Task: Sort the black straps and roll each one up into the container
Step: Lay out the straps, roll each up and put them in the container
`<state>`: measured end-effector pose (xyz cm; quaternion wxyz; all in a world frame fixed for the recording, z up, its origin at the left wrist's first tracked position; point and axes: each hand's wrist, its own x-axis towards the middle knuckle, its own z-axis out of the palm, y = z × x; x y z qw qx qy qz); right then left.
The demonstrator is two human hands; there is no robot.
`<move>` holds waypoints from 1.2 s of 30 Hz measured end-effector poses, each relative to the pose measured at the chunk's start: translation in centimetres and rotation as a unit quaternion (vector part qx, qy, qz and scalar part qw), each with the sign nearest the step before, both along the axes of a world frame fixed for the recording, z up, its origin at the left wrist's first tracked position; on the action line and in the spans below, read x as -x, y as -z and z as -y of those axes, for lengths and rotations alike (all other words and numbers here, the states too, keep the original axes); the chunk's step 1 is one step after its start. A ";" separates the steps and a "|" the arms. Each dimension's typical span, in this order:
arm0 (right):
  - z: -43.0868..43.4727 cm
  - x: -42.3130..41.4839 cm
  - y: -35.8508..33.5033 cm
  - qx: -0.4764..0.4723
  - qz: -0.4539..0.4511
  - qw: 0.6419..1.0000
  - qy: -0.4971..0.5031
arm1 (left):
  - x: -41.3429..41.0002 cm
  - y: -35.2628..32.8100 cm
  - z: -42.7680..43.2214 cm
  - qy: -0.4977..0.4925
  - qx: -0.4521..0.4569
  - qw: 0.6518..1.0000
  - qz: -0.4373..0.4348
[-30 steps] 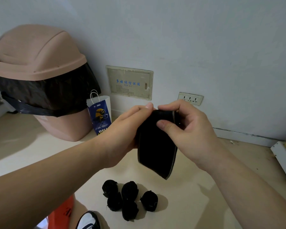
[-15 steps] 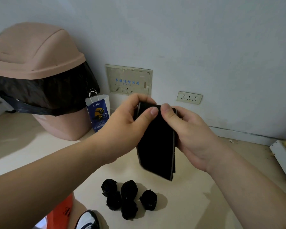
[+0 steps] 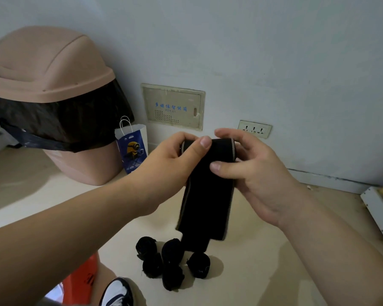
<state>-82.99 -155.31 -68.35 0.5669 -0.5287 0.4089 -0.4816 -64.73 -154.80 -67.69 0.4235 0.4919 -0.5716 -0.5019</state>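
Above the pale floor [image 3: 263,272], near the wall, the left hand [image 3: 170,164] and right hand [image 3: 252,171] both pinch the top of a black strap [image 3: 206,204], thumbs pressed on its front and fingers curled behind, its loose end hanging straight down. Right below that end, five rolled black straps [image 3: 173,261] sit bunched on the floor. A pink bin [image 3: 53,69] with a black liner stands at the left, a small blue paper bag [image 3: 133,149] beside it.
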 end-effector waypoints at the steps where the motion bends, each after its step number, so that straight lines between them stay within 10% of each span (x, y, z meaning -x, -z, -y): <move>1: -0.1 0.0 -0.3 -0.048 0.029 0.998 -0.031 | 0.1 -0.1 0.0 -0.013 0.016 1.000 0.003; 14: -1.0 -1.6 0.2 -0.119 0.064 0.990 -0.045 | 1.8 0.0 -1.0 -0.035 0.179 0.976 0.116; 25: -0.5 -1.1 0.2 0.087 -0.087 0.992 0.003 | 0.7 0.1 -0.5 -0.017 -0.146 0.983 -0.105; 32: -0.2 -0.6 -0.2 -0.101 0.055 0.993 -0.039 | 0.7 0.0 -0.3 -0.021 -0.018 0.999 -0.025; 36: 0.3 -0.3 0.0 -0.148 -0.012 0.987 -0.067 | 0.6 0.2 -0.3 -0.010 0.066 0.997 0.028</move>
